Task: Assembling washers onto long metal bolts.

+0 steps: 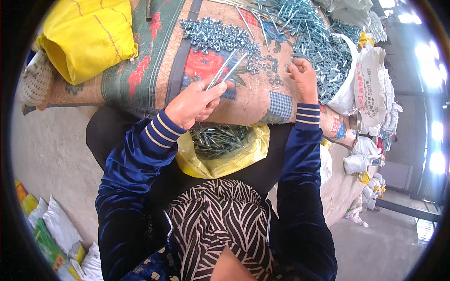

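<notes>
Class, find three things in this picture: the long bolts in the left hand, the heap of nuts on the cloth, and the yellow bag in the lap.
long bolts [227, 69], head view, on the shafts above the fingers.
heap of nuts [213, 35], head view, middle of the pile.
yellow bag [211, 166], head view, on its front wall.

Two long silvery bolts [225, 69] stick up out of the left hand [194, 104], pinched between thumb and fingers, their shafts slanting up and to the right, close together and slightly splayed at the far ends. Beyond their tips lies a heap of small bluish-silver nuts [213, 35], spread loosely across the patterned cloth, thinning to scattered singles [271, 70] towards the right. The right hand [303, 77] rests fingers-down on the cloth at those stray nuts; whether it grips one is hidden.
</notes>
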`<state>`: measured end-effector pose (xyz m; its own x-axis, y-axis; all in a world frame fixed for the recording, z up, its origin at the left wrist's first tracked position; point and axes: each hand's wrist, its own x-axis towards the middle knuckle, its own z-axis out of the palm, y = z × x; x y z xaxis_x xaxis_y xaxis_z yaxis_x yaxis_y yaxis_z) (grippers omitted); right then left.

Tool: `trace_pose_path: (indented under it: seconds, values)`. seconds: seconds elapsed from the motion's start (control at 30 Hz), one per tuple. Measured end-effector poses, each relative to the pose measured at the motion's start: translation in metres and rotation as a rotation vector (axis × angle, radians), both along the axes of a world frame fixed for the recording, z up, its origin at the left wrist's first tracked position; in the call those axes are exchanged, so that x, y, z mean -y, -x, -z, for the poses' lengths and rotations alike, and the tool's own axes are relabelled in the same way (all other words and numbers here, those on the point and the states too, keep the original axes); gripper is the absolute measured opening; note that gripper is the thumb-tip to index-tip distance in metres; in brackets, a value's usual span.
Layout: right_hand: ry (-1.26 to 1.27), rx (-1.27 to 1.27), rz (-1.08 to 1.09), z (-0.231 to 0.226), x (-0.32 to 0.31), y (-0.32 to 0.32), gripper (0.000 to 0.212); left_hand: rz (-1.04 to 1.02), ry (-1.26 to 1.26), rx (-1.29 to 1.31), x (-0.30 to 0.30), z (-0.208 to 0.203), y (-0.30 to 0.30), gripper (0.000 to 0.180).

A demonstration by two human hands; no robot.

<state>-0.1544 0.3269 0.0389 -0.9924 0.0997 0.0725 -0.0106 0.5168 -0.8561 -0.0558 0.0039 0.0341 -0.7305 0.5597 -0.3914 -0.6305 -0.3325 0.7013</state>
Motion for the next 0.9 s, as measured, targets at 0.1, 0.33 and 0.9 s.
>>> trace_pose_path:
  seconds: [0.1, 0.33, 0.9]
  values:
    - [0.578, 0.113, -0.211, -0.015, 0.042, -0.025, 0.024, 0.052, -0.008, -0.001, 0.001, -0.001, -0.002, 0.029]
    - [0.79, 0.133, -0.2, -0.03, 0.079, -0.056, 0.027, 0.093, 0.095, -0.064, -0.004, -0.005, -0.008, 0.028]
    - [0.203, 0.074, -0.097, -0.021, 0.096, -0.085, 0.023, -0.097, 0.057, -0.061, 0.009, 0.003, -0.007, 0.027]
